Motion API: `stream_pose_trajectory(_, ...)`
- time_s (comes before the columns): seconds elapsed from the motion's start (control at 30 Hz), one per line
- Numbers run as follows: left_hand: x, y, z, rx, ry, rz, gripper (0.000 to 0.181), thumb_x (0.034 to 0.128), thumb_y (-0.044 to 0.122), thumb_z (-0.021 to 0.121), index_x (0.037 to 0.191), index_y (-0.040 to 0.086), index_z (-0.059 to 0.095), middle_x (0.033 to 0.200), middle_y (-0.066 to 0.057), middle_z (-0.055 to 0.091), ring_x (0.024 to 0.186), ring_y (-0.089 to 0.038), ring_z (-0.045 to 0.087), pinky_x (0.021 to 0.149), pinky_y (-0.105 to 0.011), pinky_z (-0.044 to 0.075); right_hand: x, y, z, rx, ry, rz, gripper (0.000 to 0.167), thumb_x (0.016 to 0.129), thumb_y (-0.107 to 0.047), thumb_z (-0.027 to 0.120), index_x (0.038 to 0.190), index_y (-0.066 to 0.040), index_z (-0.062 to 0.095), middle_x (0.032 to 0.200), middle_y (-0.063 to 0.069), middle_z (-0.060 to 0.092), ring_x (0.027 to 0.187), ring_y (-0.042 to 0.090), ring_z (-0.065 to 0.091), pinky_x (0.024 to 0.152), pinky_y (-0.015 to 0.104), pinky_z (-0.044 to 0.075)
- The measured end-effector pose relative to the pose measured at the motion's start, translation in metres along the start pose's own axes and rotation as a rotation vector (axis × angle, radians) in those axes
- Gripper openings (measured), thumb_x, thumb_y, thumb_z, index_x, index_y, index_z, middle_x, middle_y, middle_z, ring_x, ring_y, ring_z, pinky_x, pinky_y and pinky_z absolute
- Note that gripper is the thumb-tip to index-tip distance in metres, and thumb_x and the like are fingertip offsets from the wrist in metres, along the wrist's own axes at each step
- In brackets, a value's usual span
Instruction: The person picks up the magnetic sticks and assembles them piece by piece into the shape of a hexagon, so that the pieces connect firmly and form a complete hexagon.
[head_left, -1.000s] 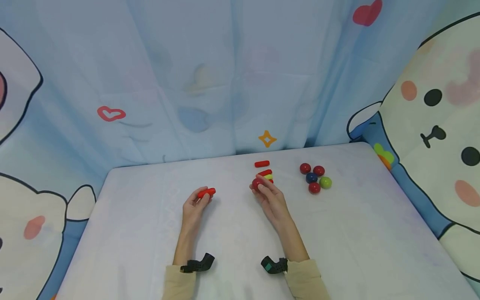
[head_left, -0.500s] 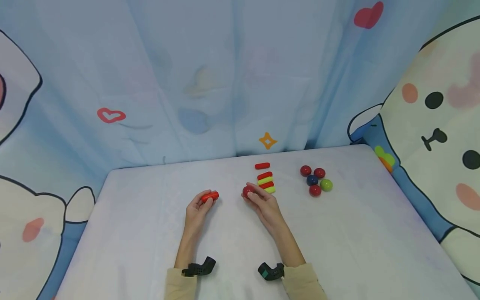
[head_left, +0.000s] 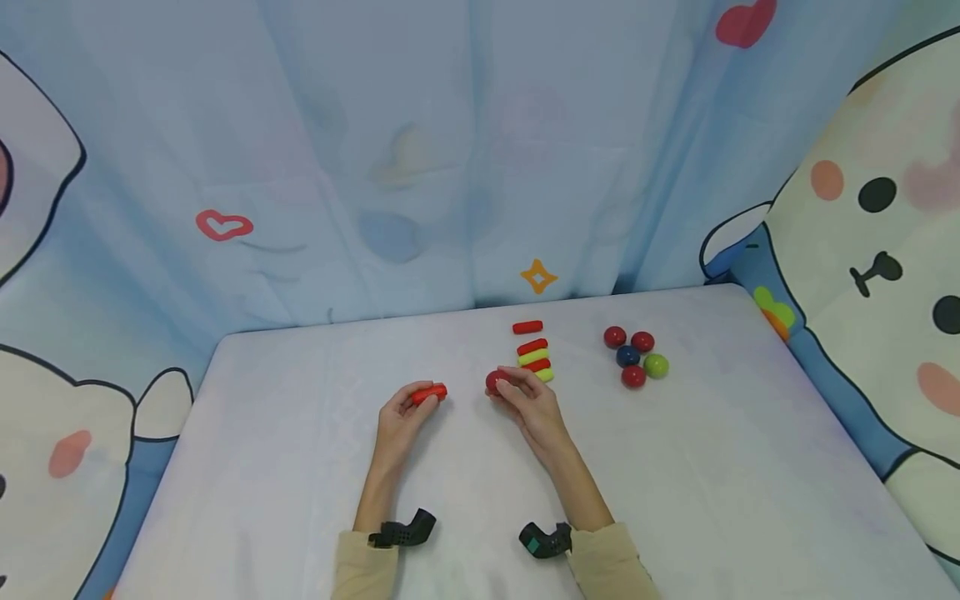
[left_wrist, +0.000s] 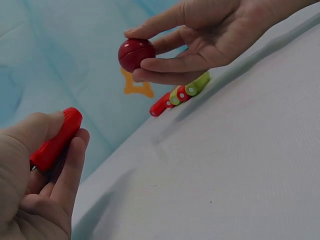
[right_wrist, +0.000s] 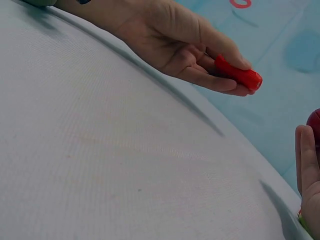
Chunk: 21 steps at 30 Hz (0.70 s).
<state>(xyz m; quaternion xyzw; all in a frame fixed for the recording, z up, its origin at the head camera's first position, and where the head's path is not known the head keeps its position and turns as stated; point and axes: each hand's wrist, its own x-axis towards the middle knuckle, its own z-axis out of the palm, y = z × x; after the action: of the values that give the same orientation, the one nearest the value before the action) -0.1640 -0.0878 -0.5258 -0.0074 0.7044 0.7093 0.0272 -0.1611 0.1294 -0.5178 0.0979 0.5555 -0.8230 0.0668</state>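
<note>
Left hand [head_left: 397, 423]: pinched a red cylinder [head_left: 430, 393]. Right hand [head_left: 537, 414], opposite: pinched a red ball [head_left: 496, 382]; smooth roundness probably risked a slip and roll. Just beyond right hand: red-and-green cylinders [head_left: 534, 357], which its brush could have scattered. Farther right: other balls [head_left: 628, 357].

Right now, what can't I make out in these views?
- Head: left end of the nearest green stick, hidden by the right hand.
- Head: any seam on the blue ball, too small; neither wrist view shows it.
- Left wrist: part of the held red stick, behind the left hand.
- Right wrist: part of the red ball, cut off by the right edge.
</note>
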Motion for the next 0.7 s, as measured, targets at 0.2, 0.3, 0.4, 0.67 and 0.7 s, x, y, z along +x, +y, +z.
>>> stream_pose_trajectory(0.2,0.002,-0.001,0.0,0.074,-0.01,-0.003,0.027,0.0877,0.016,0.071,0.114,0.008,0.069,0.119,-0.01,0.069,0.099,-0.011,0.065,0.084,-0.015,0.054,0.0,0.0,0.003,-0.025,0.022,0.01,0.048,0.088,-0.02,0.071,0.131,-0.006,0.053,0.135,0.01,0.05,0.122,0.023,0.055,0.093,0.033,0.054)
stream_pose_trajectory(0.3,0.002,-0.002,0.0,0.087,-0.019,-0.002,0.028,0.0881,0.015,0.071,0.115,0.009,0.069,0.12,-0.01,0.069,0.099,-0.011,0.065,0.084,-0.015,0.053,0.0,0.001,0.003,-0.028,0.018,0.006,0.048,0.088,-0.02,0.072,0.13,-0.007,0.055,0.134,0.01,0.051,0.122,0.024,0.056,0.092,0.032,0.054)
stream_pose_trajectory(0.4,0.003,-0.002,-0.001,0.082,-0.029,-0.007,0.029,0.0883,0.015,0.071,0.116,0.008,0.069,0.122,-0.011,0.068,0.099,-0.011,0.064,0.084,-0.015,0.053,0.001,0.001,0.004,-0.03,0.003,0.003,0.049,0.087,-0.021,0.072,0.132,-0.008,0.056,0.135,0.01,0.051,0.123,0.025,0.055,0.092,0.031,0.054)
stream_pose_trajectory(0.67,-0.004,0.016,0.0,0.059,-0.065,-0.027,0.028,0.0875,0.009,0.07,0.115,0.002,0.068,0.121,-0.015,0.067,0.098,-0.009,0.062,0.084,-0.016,0.053,0.0,0.003,0.005,-0.069,-0.038,0.013,0.05,0.089,-0.019,0.07,0.136,-0.009,0.055,0.14,0.009,0.048,0.129,0.027,0.051,0.095,0.032,0.052)
stream_pose_trajectory(0.7,-0.006,0.02,0.0,0.06,-0.067,-0.023,0.028,0.0873,0.009,0.07,0.114,0.002,0.068,0.12,-0.016,0.067,0.098,-0.009,0.062,0.084,-0.016,0.053,0.0,0.003,0.005,-0.074,-0.039,0.014,0.051,0.089,-0.02,0.07,0.136,-0.009,0.054,0.14,0.009,0.048,0.129,0.026,0.052,0.095,0.032,0.052)
